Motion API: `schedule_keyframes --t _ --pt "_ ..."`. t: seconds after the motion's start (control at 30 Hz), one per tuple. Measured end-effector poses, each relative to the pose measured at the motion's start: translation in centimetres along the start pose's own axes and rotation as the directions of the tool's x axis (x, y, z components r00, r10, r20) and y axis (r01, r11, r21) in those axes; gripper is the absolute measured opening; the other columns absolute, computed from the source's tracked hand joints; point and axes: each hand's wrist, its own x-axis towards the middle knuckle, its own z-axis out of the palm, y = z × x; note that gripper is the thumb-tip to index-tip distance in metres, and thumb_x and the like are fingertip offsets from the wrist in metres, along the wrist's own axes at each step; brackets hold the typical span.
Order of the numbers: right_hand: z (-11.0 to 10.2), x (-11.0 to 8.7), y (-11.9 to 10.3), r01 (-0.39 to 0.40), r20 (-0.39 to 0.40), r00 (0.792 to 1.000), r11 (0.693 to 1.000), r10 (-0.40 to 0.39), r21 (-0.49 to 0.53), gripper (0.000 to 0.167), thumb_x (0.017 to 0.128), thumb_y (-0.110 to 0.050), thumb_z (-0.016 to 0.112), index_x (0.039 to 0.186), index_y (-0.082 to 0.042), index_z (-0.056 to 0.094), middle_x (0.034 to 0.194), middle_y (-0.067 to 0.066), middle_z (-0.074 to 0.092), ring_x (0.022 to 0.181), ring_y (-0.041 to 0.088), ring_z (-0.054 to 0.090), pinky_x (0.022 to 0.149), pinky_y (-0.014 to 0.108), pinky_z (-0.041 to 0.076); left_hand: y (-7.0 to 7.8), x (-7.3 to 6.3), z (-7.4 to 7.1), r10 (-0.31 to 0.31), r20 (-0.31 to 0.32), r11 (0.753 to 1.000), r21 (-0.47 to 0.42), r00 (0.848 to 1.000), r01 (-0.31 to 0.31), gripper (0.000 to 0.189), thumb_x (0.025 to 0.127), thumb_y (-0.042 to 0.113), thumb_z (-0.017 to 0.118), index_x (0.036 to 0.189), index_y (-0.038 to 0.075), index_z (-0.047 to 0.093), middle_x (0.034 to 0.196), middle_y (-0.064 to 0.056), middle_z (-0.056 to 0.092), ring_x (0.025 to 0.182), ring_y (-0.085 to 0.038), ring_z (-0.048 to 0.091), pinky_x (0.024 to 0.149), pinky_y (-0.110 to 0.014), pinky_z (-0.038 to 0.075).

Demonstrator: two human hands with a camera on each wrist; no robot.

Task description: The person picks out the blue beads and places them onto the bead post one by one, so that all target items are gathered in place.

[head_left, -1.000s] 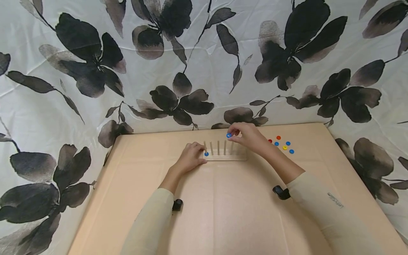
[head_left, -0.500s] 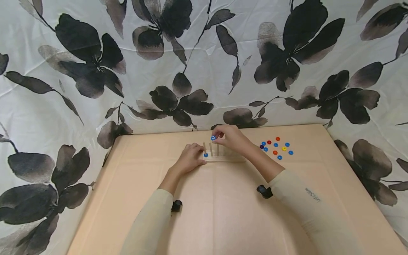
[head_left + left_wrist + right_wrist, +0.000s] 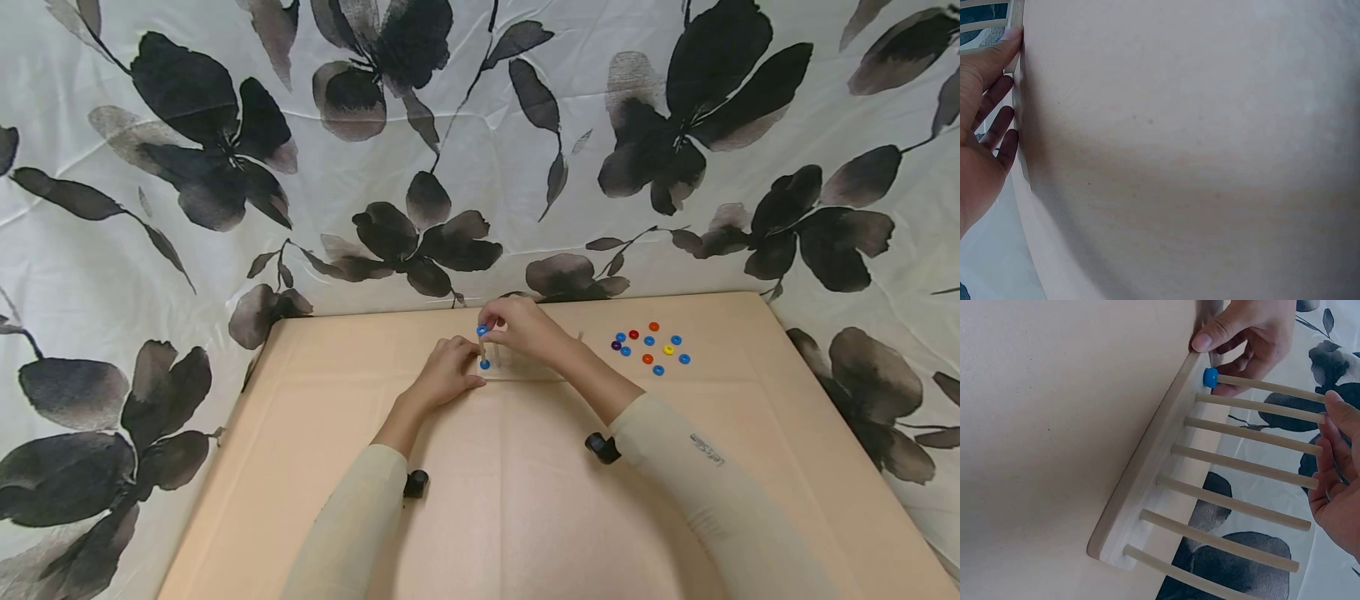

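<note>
You're at the threading step, by the look of it: the fingers of your right hand (image 3: pixel 522 329) pinch a blue ring (image 3: pixel 482 331) at the tip of the end peg (image 3: pixel 1269 387). Can't tell if it's round the tip; right wrist view hides it. Your left hand (image 3: pixel 446 371) grips the near end of the peg rack (image 3: pixel 1154 440), thumb on the front edge, fingers behind. Below your right fingers, a lower blue ring (image 3: pixel 1210 377) sits round that peg's foot. Next move likely calls for centring the hole, then letting go so the ring slides down. Rack looks like pale, smooth wood: long flat base, slim round pegs. Loose rings (image 3: pixel 649 341), small and glossy, plastic probably, lie on the desk (image 3: pixel 510 500) well right of both hands' fingers.
</note>
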Motion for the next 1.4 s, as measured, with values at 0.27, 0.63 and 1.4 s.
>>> schedule_keyframes --t 0.27,0.63,1.4 --pt "0.5 0.2 -0.2 0.022 0.014 1.000 1.000 -0.021 -0.022 0.014 0.090 -0.019 0.082 0.100 -0.013 0.074 0.095 0.000 0.076 0.097 0.022 0.069 0.088 0.037 0.053 -0.2 0.1 0.1 0.014 -0.007 1.000 0.005 1.000 -0.014 0.046 0.083 0.027 0.088 0.122 0.010 0.069 0.123 -0.009 0.064 0.114 -0.031 0.052 0.102 -0.044 0.043" --pt "1.0 0.0 0.3 0.035 -0.008 0.999 0.996 -0.036 -0.086 0.014 0.089 -0.021 0.083 0.098 -0.015 0.074 0.093 -0.002 0.077 0.093 0.019 0.067 0.084 0.035 0.052 0.0 0.2 0.0 0.009 0.001 1.000 0.002 1.000 -0.009 0.046 0.085 0.028 0.086 0.124 0.010 0.069 0.126 -0.008 0.063 0.117 -0.031 0.051 0.103 -0.045 0.042" --pt "1.4 -0.3 0.0 0.036 0.002 0.999 0.981 -0.036 -0.193 0.012 0.089 -0.022 0.083 0.098 -0.018 0.077 0.093 -0.006 0.076 0.093 0.019 0.066 0.087 0.040 0.050 -0.3 0.2 0.1 -0.008 0.019 1.000 -0.008 1.000 0.008 0.051 0.085 0.028 0.086 0.128 0.008 0.067 0.129 -0.008 0.063 0.120 -0.031 0.051 0.107 -0.045 0.042"
